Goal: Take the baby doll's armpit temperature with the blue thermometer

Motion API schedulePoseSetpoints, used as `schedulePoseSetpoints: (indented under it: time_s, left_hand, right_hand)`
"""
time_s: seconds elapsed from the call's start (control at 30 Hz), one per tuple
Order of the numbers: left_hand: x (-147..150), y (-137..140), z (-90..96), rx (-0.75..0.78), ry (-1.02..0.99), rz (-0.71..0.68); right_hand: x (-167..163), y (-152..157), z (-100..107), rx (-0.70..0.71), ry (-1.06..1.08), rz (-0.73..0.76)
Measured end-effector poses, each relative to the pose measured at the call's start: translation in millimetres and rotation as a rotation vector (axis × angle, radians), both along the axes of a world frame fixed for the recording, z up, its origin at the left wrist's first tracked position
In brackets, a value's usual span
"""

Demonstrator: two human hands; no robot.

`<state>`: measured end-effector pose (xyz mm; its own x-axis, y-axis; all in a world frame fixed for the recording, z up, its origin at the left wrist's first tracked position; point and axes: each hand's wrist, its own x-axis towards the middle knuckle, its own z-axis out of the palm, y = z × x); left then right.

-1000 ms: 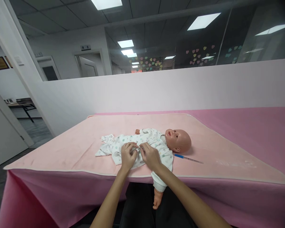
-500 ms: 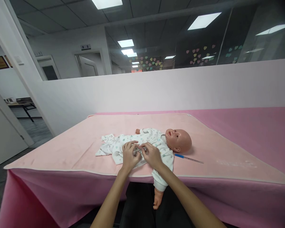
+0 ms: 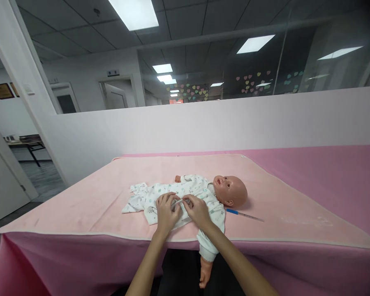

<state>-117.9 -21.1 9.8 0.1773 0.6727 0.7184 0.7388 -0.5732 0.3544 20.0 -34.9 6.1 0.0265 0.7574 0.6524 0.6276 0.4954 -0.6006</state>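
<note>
A baby doll [image 3: 231, 191] lies on its back, head to the right, in a white printed romper [image 3: 163, 190]. Over its middle, my left hand [image 3: 167, 209] is closed in a pinch on the romper's front. My right hand [image 3: 197, 210] pinches the cloth just beside it, the fingertips of both hands almost meeting. A narrow white strip, seemingly the garment's edge or a tie, runs between the fingers. The fingers partly hide the spot. The doll's near arm [image 3: 206, 271] hangs over the table's front edge.
A thin rod with a blue end [image 3: 244, 214] lies near the doll's head. Beneath is a peach mat [image 3: 89, 193] over a pink tablecloth [image 3: 333, 172]. A low white wall [image 3: 203, 127] with glass above closes off the back.
The view has tilted up slightly, so everything sits lower in the picture. Both hands stay at the romper's front, and the white strip between the fingers shows more clearly.
</note>
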Motion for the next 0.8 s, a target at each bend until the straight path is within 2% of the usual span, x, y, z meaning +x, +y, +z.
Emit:
schedulePoseSetpoints:
  time_s: [0.2, 0.53, 0.8]
  left_hand:
    - [1.2, -3.7, 3.0, 0.002, 0.071, 0.002]
    - [0.2, -3.2, 2.2, 0.009, 0.047, -0.027]
    - [1.5, -3.4, 1.5, 0.012, 0.077, 0.021]
  right_hand:
    - [-0.1, 0.2, -1.3, 0.000, -0.018, -0.005]
    - [0.8, 0.0, -1.5, 0.011, -0.030, 0.015]
    - [1.4, -1.7, 0.2, -0.016, -0.033, 0.014]
